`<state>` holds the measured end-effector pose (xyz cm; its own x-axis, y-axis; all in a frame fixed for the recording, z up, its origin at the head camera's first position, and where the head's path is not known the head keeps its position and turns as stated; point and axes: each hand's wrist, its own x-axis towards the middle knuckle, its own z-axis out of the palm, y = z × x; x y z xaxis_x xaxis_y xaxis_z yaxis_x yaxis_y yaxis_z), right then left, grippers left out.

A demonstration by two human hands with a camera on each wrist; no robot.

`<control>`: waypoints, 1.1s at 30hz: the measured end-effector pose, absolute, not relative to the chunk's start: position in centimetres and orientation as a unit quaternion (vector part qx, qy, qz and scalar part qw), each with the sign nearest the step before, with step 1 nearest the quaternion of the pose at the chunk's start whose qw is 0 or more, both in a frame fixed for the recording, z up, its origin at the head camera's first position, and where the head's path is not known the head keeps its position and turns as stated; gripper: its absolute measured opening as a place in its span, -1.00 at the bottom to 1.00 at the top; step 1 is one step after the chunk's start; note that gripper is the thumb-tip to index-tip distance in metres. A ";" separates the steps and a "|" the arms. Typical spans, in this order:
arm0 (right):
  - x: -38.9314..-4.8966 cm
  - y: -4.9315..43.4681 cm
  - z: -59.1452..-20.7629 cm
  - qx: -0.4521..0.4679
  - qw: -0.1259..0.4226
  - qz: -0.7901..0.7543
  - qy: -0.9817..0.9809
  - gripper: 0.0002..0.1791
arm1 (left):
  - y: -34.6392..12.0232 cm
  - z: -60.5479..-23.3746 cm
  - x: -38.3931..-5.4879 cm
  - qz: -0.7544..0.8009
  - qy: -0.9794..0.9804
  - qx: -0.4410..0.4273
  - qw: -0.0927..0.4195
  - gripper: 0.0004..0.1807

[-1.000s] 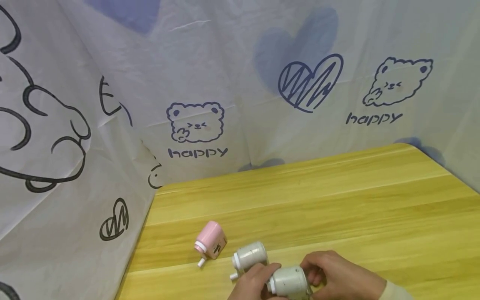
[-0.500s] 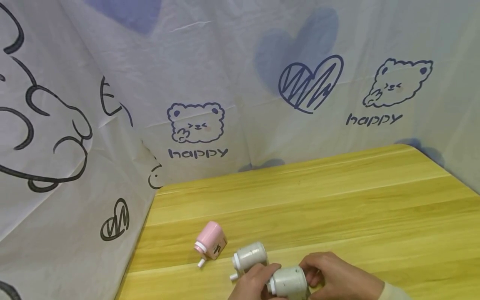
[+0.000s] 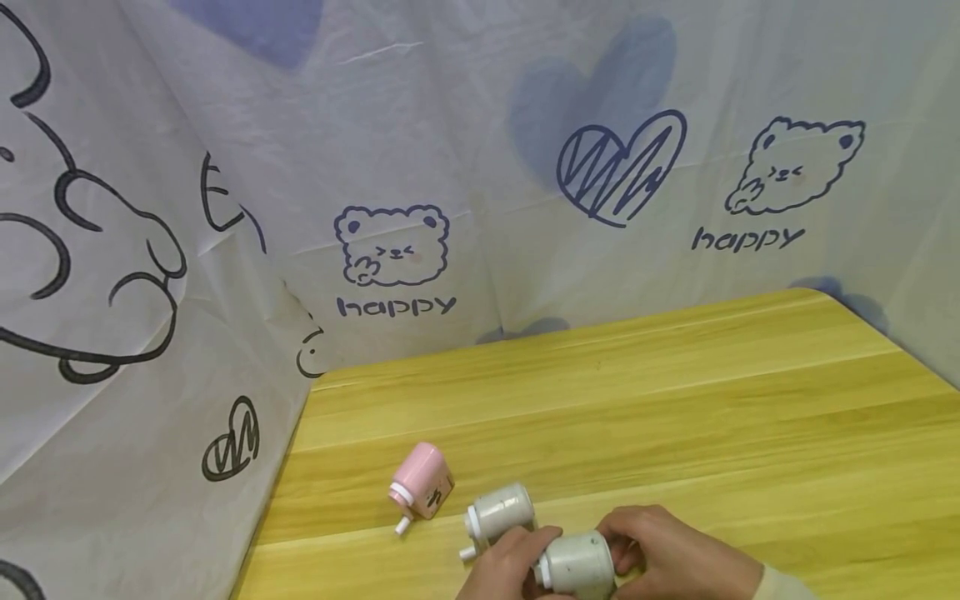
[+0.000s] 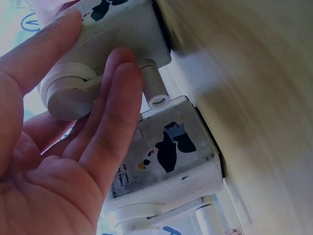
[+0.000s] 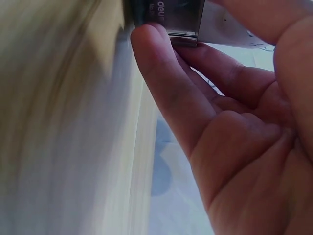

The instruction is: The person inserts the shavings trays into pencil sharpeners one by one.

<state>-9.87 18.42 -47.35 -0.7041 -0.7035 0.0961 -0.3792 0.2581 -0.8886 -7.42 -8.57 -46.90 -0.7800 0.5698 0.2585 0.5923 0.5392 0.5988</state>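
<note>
A pale grey pencil sharpener with a hand crank point(image 3: 579, 560) lies at the front edge of the head view, between both hands. My left hand point(image 3: 504, 568) grips its crank end; in the left wrist view, thumb and fingers lie around the white crank point(image 4: 71, 100) and body. My right hand point(image 3: 671, 552) holds the opposite end, its fingers at a dark see-through shavings drawer point(image 5: 182, 17) marked "deli". Just beyond the left hand rests a second grey crank sharpener point(image 3: 504, 510), printed with dark figures in the left wrist view.
A pink crank sharpener point(image 3: 424, 477) lies farther left on the yellow wood-grain table point(image 3: 600, 400). White cloth point(image 3: 465, 150) with printed bears and hearts hangs behind the table and along its left side.
My right hand has shifted slightly left, closer against the sharpener; the dark edge showing at its end one second ago is now hidden. The left hand and other sharpeners stay put.
</note>
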 end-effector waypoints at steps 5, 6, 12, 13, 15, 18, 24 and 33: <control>-9.9 18.3 -47.3 -0.348 0.165 -0.502 0.775 -0.60 | -8.5 -46.9 -7.5 -0.347 -0.879 -0.328 0.014 -0.41; -9.9 18.2 -47.4 -0.348 0.166 -0.504 0.773 -0.60 | -8.5 -46.8 -7.4 -0.346 -0.879 -0.327 0.013 -0.41; -10.0 17.9 -47.4 -0.337 0.175 -0.508 0.773 -0.60 | -8.6 -46.7 -7.5 -0.351 -0.879 -0.322 0.000 -0.40; -10.0 17.9 -47.4 -0.334 0.176 -0.507 0.775 -0.60 | -8.6 -46.7 -7.5 -0.353 -0.879 -0.321 -0.002 -0.40; -10.0 17.9 -47.4 -0.332 0.178 -0.507 0.775 -0.60 | -8.6 -46.7 -7.5 -0.354 -0.879 -0.320 -0.005 -0.40; -10.0 17.9 -47.4 -0.332 0.181 -0.507 0.774 -0.60 | -8.6 -46.7 -7.5 -0.352 -0.879 -0.321 -0.004 -0.40; -10.0 18.0 -47.5 -0.342 0.177 -0.505 0.773 -0.61 | -8.6 -46.9 -7.6 -0.339 -0.880 -0.331 0.017 -0.41; -10.1 18.0 -47.3 -0.326 0.194 -0.507 0.774 -0.61 | -8.7 -47.9 -7.9 -0.329 -0.883 -0.334 0.030 -0.38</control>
<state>-10.10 17.99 -47.29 -0.7113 -0.7023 0.0304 -0.3077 0.2722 -0.9117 -7.85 -8.69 -47.88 -0.7751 0.5699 0.2729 0.6095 0.5604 0.5608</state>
